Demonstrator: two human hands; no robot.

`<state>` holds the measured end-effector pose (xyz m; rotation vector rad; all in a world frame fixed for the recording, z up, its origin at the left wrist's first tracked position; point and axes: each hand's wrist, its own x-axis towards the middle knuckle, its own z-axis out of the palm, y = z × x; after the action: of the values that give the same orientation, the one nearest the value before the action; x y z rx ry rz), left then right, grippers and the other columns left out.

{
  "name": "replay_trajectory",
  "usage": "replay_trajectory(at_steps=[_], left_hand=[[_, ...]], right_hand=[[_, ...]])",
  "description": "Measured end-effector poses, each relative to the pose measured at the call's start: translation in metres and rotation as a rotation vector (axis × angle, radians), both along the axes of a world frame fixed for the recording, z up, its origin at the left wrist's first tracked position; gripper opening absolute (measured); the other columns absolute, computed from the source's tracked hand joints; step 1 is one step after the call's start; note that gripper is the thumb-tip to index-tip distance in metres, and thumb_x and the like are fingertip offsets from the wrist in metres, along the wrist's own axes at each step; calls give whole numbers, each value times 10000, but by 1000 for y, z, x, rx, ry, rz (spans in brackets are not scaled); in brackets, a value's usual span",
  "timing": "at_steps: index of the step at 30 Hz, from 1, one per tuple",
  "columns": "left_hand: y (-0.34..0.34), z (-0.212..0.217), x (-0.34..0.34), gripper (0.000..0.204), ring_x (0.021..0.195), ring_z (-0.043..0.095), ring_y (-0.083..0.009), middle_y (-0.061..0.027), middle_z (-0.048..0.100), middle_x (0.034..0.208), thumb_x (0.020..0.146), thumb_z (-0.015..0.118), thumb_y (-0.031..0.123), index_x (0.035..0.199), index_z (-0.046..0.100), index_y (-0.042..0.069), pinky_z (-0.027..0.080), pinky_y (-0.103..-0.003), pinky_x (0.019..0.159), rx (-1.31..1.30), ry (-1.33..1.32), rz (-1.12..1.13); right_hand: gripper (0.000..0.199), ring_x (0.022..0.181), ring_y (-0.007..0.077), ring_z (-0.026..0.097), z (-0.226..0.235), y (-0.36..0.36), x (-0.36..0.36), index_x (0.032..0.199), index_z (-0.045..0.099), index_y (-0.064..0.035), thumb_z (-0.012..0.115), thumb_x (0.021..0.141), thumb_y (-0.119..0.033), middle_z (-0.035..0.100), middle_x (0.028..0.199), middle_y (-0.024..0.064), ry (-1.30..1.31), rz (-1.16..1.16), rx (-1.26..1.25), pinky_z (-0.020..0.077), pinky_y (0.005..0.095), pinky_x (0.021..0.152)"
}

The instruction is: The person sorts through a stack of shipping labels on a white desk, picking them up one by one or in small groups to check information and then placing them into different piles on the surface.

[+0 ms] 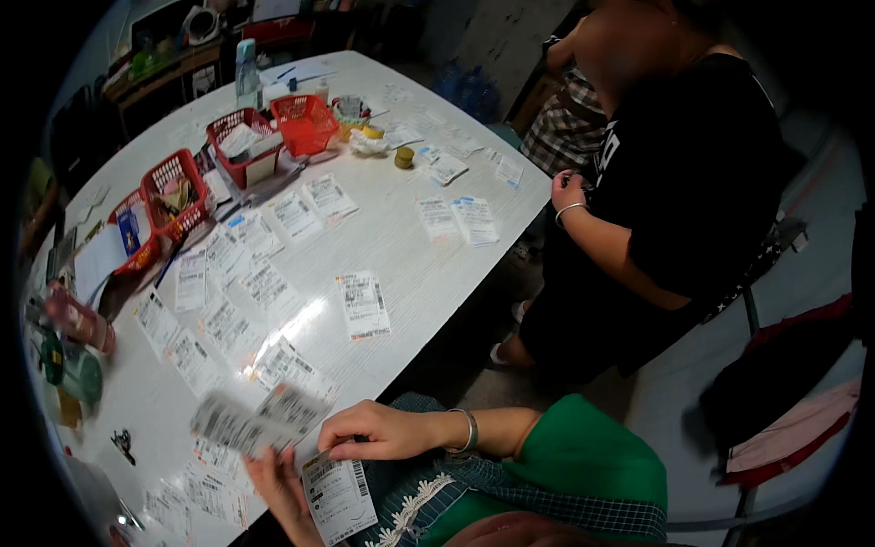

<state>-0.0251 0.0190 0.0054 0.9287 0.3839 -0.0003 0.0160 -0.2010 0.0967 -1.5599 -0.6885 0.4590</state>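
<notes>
My left hand (281,488) is at the near table edge, its fingers curled round paper shipping labels. Two blurred labels (260,419) fan out above its fingertips, smeared by motion. My right hand (374,430) comes across from the right, a bracelet on its wrist. Its fingers are closed on the top edge of a white shipping label (342,501), which hangs upright over my lap, beside the left hand. Just beyond, more printed labels (292,365) lie spread on the white table (419,310), with one single label (363,305) apart from the others.
Red plastic baskets (305,126) with papers and small items line the far left side. A clear bottle (247,73) stands behind them. A small round yellow-brown container (404,158) is near the far labels (456,219). A person in black (674,182) stands at the right edge.
</notes>
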Motion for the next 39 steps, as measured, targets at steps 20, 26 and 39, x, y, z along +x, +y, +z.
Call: replay_trajectory(at_steps=[20,26,39], left_hand=[[-48,10,4,397,1105,538,-218,-158,481,1246,939,423,60,1303,282,-14,498,-339,898,-145,-68,-198],[-42,5,-7,565,1142,496,-211,-146,438,1287,909,528,168,1355,212,24,459,-339,930,-116,-203,-244],[-60,1,-2,667,1302,309,-307,-134,215,1450,939,433,392,1453,52,203,334,-470,1043,-18,-300,-32]], right_hand=[[70,1087,305,525,-33,4,-10,844,575,-8,591,776,-4,505,1229,186,-95,-340,-181,433,366,860],[118,1118,309,498,-27,14,-18,813,580,-70,653,721,-55,571,1203,80,-614,-149,-340,342,500,938],[62,1197,333,466,-27,12,-21,784,567,-53,626,766,-64,564,1210,101,-516,-141,-268,317,510,1002]])
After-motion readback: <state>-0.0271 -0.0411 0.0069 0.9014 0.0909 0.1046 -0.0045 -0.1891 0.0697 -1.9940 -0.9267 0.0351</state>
